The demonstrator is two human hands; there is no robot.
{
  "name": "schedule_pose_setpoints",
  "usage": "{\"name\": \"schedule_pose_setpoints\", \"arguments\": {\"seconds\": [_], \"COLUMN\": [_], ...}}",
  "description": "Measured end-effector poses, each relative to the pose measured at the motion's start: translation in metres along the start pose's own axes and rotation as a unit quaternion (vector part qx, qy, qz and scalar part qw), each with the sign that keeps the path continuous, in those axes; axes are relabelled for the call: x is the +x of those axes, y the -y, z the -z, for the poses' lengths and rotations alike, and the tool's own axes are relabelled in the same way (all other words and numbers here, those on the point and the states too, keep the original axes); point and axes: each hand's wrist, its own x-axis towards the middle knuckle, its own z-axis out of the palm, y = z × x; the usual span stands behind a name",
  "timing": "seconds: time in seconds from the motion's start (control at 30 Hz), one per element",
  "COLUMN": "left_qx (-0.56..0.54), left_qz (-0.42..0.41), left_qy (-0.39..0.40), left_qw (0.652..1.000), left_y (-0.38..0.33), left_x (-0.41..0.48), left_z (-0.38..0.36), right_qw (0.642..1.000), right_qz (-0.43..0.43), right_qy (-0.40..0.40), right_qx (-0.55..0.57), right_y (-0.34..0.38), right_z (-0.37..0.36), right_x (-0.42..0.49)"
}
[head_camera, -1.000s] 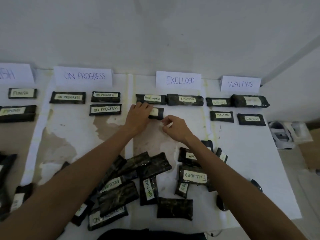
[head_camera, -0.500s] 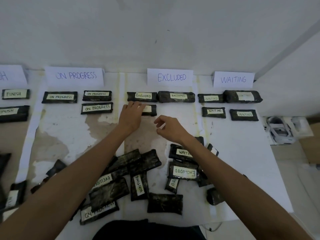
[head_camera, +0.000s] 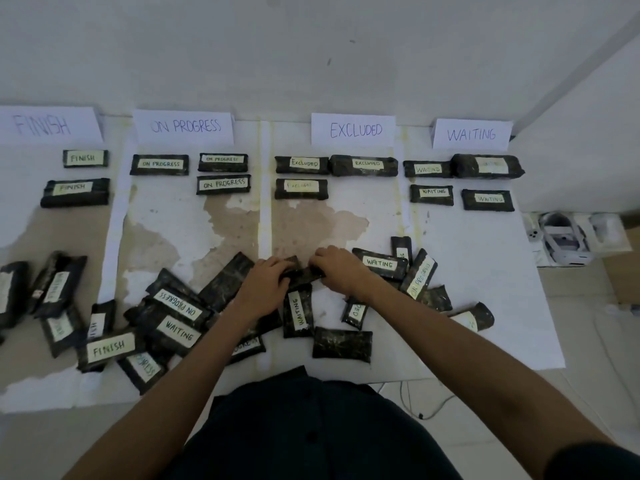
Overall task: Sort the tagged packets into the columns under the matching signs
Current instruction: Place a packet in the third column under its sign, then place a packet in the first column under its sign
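Four paper signs stand at the wall: FINISH [head_camera: 48, 125], ON PROGRESS [head_camera: 185, 126], EXCLUDED [head_camera: 355, 130], WAITING [head_camera: 471, 134]. Black tagged packets lie in rows under each; the lower EXCLUDED packet [head_camera: 300, 188] lies alone below two others. A loose pile of packets [head_camera: 180, 317] spreads across the near part of the sheet. My left hand [head_camera: 265, 284] and my right hand [head_camera: 337, 270] both grip one dark packet [head_camera: 304, 274] at the top of the pile; its tag is hidden.
A white paper sheet [head_camera: 485, 306] covers the floor, torn and stained in the middle. More packets lie at the far left [head_camera: 52, 292]. A white headset in packaging [head_camera: 564, 237] sits on the floor to the right. A cable [head_camera: 426, 407] trails near my knees.
Both hands left the EXCLUDED packet in its column and drew back to the pile, where they now hold a dark packet. The camera tilted down.
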Motion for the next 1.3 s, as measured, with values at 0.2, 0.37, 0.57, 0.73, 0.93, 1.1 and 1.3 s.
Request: {"name": "schedule_pose_setpoints", "arguments": {"seconds": [0.2,0.37,0.57,0.73,0.93,1.1,1.3], "left_qx": [-0.165,-0.269,-0.365,-0.399,-0.379,-0.305,-0.178], "left_qz": [0.093,0.129,0.164,0.171,0.177,0.186,0.177], "left_qy": [-0.036,-0.024,-0.022,-0.036,-0.074,-0.115,-0.175], "left_qw": [0.981,0.954,0.916,0.900,0.905,0.927,0.952], "left_y": [-0.008,-0.012,-0.011,-0.009,0.009,0.032,0.079], "left_x": [-0.015,-0.019,-0.024,-0.030,-0.042,-0.058,-0.085], "left_z": [0.023,0.031,0.035,0.045,0.067,0.093,0.134], "right_qw": [0.908,0.851,0.842,0.978,0.991,0.988,0.983], "right_qz": [-0.133,-0.172,-0.204,-0.092,0.005,0.074,0.115], "right_qy": [0.052,0.052,-0.034,-0.105,-0.125,-0.125,-0.125], "right_qx": [0.395,0.494,0.498,0.153,0.057,0.062,0.067], "right_y": [-0.004,0.010,0.036,0.055,0.075,0.102,0.139], "right_z": [0.035,0.041,0.031,0.026,0.031,0.041,0.056], "right_x": [-0.021,-0.035,-0.043,-0.038,-0.008,0.019,0.057]}}
